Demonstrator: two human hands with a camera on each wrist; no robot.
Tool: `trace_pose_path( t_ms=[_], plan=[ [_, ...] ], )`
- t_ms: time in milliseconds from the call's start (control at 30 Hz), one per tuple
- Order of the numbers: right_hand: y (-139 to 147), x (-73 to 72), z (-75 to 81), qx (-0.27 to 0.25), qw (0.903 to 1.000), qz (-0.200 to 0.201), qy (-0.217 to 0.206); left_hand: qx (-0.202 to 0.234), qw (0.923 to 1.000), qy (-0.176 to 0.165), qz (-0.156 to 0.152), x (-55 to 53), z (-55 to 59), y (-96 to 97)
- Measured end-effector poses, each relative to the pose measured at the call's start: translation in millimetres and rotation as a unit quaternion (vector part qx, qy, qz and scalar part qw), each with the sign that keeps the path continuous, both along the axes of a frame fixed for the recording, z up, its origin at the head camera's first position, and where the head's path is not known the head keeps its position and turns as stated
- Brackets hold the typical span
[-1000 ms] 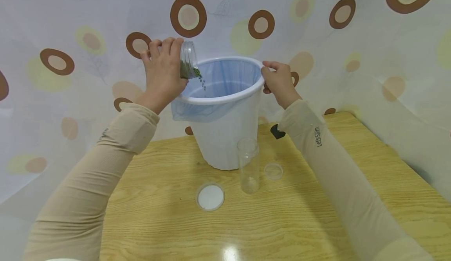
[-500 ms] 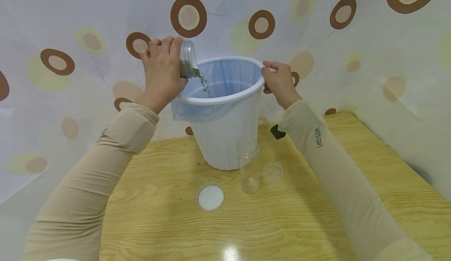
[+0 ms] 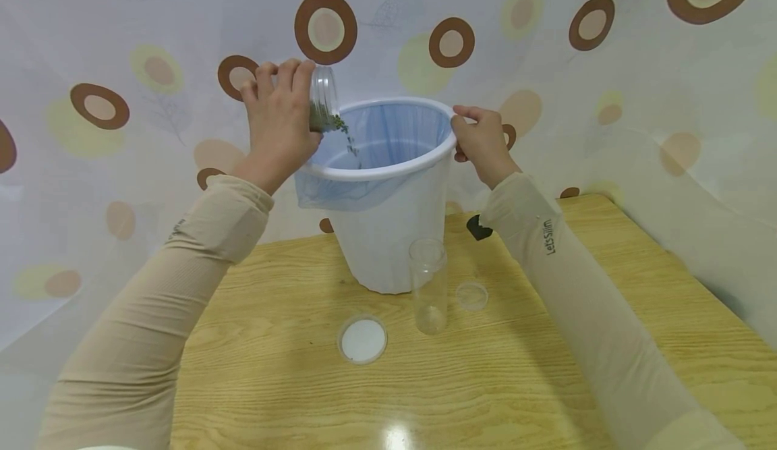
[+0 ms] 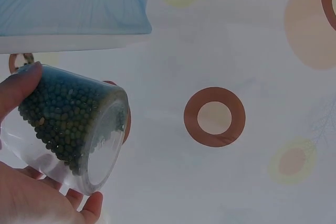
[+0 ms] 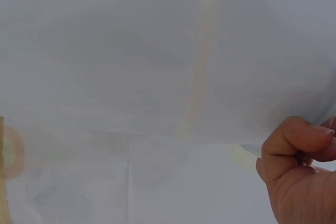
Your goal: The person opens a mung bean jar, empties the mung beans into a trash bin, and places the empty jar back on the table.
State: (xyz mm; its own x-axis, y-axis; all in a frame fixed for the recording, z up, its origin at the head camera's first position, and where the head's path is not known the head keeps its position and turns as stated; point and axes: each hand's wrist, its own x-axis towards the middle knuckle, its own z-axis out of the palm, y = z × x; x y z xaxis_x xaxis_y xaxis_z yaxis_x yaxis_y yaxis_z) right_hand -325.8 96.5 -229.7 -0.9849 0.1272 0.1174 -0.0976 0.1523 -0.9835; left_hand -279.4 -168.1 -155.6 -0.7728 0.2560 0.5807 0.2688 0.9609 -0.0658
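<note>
My left hand (image 3: pixel 276 123) grips a clear jar (image 3: pixel 324 89) tipped on its side over the left rim of a white trash bin (image 3: pixel 388 234). Green beans that look like mung beans (image 3: pixel 340 125) trickle from its mouth into the bin. Through the jar wall in the left wrist view, many beans (image 4: pixel 63 116) lie heaped, with the thumb above and the fingers below. A blue bin liner (image 3: pixel 346 193) covers the inside and folds over the rim. At the bin's right rim, my right hand (image 3: pixel 482 139) holds the edge with thumb and curled fingers; the right wrist view shows the bent fingers (image 5: pixel 294 140).
A tall clear jar (image 3: pixel 428 295) stands on the wooden table (image 3: pixel 273 382) in front of the bin. Beside it lie a clear lid (image 3: pixel 471 296) and a lid with a white disc (image 3: pixel 363 341). A black piece (image 3: pixel 479 227) sits near the right sleeve; a patterned wall rises behind.
Beans keep falling from the tipped jar in a thin stream. The left hand and jar have risen very slightly. My right hand stays at the rim.
</note>
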Motion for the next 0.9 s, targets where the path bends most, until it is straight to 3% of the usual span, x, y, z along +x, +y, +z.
trace_pose_path(
  t_ms=[900],
  plan=[
    [-0.2, -0.3, 1.8, 0.006, 0.9999, 0.003, -0.012, -0.013, 0.9998, -0.002, 0.016, -2.6, 7.7, -3.8]
  ],
)
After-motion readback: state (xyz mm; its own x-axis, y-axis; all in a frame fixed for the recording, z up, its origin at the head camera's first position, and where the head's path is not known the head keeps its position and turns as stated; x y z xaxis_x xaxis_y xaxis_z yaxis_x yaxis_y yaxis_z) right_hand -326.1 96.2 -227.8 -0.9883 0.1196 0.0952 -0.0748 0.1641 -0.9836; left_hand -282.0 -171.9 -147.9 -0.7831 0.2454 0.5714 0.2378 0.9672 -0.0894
